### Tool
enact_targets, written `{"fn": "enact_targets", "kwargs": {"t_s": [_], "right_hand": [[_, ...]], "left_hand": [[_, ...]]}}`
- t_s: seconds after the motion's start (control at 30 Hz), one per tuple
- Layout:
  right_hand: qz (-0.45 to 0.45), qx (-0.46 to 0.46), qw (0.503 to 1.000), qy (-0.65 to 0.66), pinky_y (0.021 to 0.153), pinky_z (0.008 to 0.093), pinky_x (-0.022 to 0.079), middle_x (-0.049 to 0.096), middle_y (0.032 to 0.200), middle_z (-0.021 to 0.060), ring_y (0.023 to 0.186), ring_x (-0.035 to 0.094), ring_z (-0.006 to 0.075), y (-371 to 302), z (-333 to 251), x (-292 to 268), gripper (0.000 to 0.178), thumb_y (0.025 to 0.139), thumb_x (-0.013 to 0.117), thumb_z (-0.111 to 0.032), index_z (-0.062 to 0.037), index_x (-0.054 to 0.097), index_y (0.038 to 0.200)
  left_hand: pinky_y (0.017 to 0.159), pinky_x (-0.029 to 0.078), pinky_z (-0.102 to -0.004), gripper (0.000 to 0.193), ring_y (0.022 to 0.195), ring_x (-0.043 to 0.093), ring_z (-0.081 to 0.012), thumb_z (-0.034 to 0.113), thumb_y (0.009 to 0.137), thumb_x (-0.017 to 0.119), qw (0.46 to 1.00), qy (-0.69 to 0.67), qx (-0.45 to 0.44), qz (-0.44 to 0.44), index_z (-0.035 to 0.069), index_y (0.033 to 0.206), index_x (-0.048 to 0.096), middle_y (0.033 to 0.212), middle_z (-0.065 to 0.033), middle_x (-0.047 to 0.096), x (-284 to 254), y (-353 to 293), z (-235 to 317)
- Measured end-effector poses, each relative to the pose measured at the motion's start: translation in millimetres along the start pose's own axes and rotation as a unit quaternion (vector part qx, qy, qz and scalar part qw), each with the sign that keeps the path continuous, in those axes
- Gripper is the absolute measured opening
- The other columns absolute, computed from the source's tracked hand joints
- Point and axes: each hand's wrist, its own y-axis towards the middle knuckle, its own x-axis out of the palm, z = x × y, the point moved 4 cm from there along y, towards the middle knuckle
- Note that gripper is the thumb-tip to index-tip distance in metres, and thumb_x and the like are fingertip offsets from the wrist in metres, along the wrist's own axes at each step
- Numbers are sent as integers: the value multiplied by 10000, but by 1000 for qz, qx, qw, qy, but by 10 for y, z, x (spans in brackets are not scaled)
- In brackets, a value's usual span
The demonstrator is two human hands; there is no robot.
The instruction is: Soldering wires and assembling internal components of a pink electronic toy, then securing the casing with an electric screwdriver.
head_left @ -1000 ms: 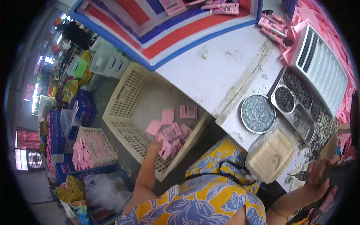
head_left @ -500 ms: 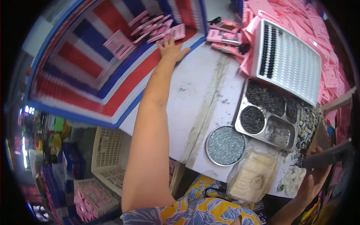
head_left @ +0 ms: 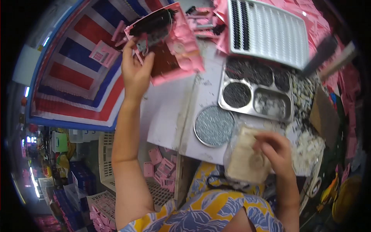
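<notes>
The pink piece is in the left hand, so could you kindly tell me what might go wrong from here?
The pink piece is gripped near one edge by the left hand, so it could tilt or slip. The open round dish of small silvery parts stands near the table's front edge; a knock might spill them. The right hand, over the wrapped block, could push it into the dish.

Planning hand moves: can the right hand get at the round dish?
Likely yes: the right hand is nearby, over the cream block, and nothing covers the round dish.
</notes>
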Motion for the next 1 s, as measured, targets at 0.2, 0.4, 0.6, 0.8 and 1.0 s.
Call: {"fn": "enact_targets", "kwargs": {"t_s": [0.2,0.4,0.6,0.8,1.0], "right_hand": [[-123,-48,902,411,1020,346,509,557,1436,131,1204,606,180,156,331,257,626,1048,575,-283,1,334,1551],[132,-6,989,64,692,299,486,710,954,55,859,600,96,-517,674,-280,320,997,660,-203,32,641,1214],[251,-162,832,-467,851,408,457,614,965,128,962,526,323,-529,607,-464,380,809,776,-226,-14,634,1090],[152,-225,814,-513,874,419,436,567,1005,129,976,490,344,-220,604,-533,286,804,750,-227,-65,613,996],[132,-190,822,-521,865,436,451,565,1016,135,966,497,353,-350,704,-571,305,811,749,-274,-54,615,973]], "left_hand": [[1088,439,-337,656,1278,546,-190,-55,952,625,914,-216,-305,-160,-50,1527,309,1485,-147,453,1265,-1683,860],[1021,430,-481,588,1189,543,-336,106,861,755,909,212,-80,-350,21,1397,528,1342,-197,506,1822,-2412,762],[1008,346,-524,580,1202,453,-388,205,828,793,905,311,-62,-284,78,1346,564,1335,-187,488,1974,-2551,722],[1027,352,-470,567,1192,482,-351,209,814,817,906,314,-75,-273,86,1312,574,1256,-151,533,1913,-2506,551],[1024,351,-466,563,1195,496,-342,203,789,825,886,320,-75,-328,88,1297,612,1259,-138,542,1824,-2519,866]]}}
